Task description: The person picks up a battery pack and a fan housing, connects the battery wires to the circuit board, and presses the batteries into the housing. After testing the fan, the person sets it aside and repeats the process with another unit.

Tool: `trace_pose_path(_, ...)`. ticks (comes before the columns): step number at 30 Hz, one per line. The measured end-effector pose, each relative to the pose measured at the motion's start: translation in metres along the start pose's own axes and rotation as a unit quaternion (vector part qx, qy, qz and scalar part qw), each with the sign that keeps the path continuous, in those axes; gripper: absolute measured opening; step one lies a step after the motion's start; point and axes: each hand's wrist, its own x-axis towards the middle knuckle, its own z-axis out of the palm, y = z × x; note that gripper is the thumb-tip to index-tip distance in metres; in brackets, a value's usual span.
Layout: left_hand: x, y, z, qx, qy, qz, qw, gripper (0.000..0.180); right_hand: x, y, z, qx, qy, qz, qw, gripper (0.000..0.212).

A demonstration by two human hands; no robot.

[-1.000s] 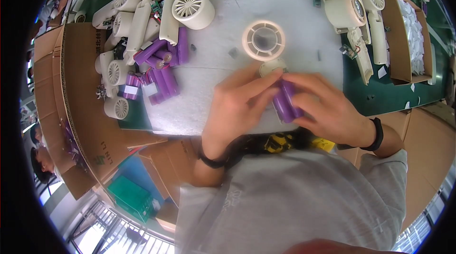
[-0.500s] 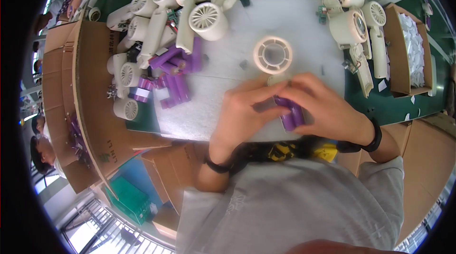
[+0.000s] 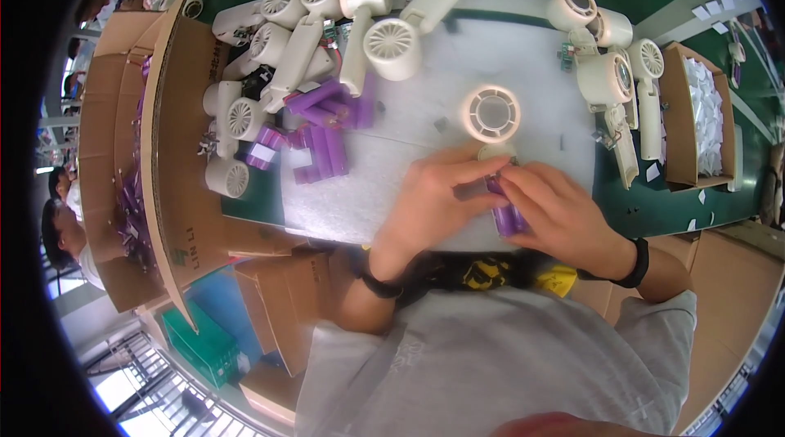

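Note:
A cream handheld fan [image 3: 468,116] lies on the pale work mat, its round ringed head pointing away from me. Its handle runs toward me and is mostly covered by my fingers. Two purple cylindrical batteries [image 3: 509,221] lie side by side at the handle, partly hidden under my right fingers. My left hand [image 3: 433,198] is closed from the left, with thumb and index finger at the handle and the batteries' left side. From the right, my right hand [image 3: 568,210] pinches at the batteries' upper end. Any small part between the fingertips is hidden.
Several cream fans [image 3: 392,49] and loose purple batteries [image 3: 327,151] are piled at the left. More fan bodies [image 3: 601,77] lie at the right, beside a carton [image 3: 683,118] of white pieces. A tall cardboard box [image 3: 184,151] stands along the left edge.
The whole view has shifted slightly, so the bench things sit further right and lower. My right fingers now cover more of the batteries' upper end; both hands stay at the fan handle.

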Motion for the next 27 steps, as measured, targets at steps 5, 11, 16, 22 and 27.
trace_pose_path(5, -0.004, -0.007, 0.007, 0.032, 0.027, 0.061, 0.997, 0.061, 0.003, -0.003, -0.002, -0.046, -0.009, -0.005, 0.999, 0.074)
trace_pose_path(11, -0.002, -0.011, 0.015, -0.011, 0.112, 0.080, 0.990, 0.062, 0.017, 0.016, 0.005, -0.038, 0.036, 0.033, 0.998, 0.069)
trace_pose_path(16, -0.009, -0.018, 0.013, -0.027, 0.120, 0.038, 0.992, 0.054, 0.068, 0.026, -0.024, -0.136, 0.198, 0.138, 0.961, 0.050)
trace_pose_path(22, -0.008, -0.022, 0.015, -0.053, 0.142, 0.052, 0.987, 0.041, 0.046, 0.022, -0.012, 0.074, 0.115, 0.134, 0.981, 0.032)
trace_pose_path(27, -0.021, -0.012, -0.004, -0.030, 0.239, 0.103, 0.965, 0.027, 0.047, 0.031, -0.013, 0.185, -0.033, 0.163, 0.968, 0.022)
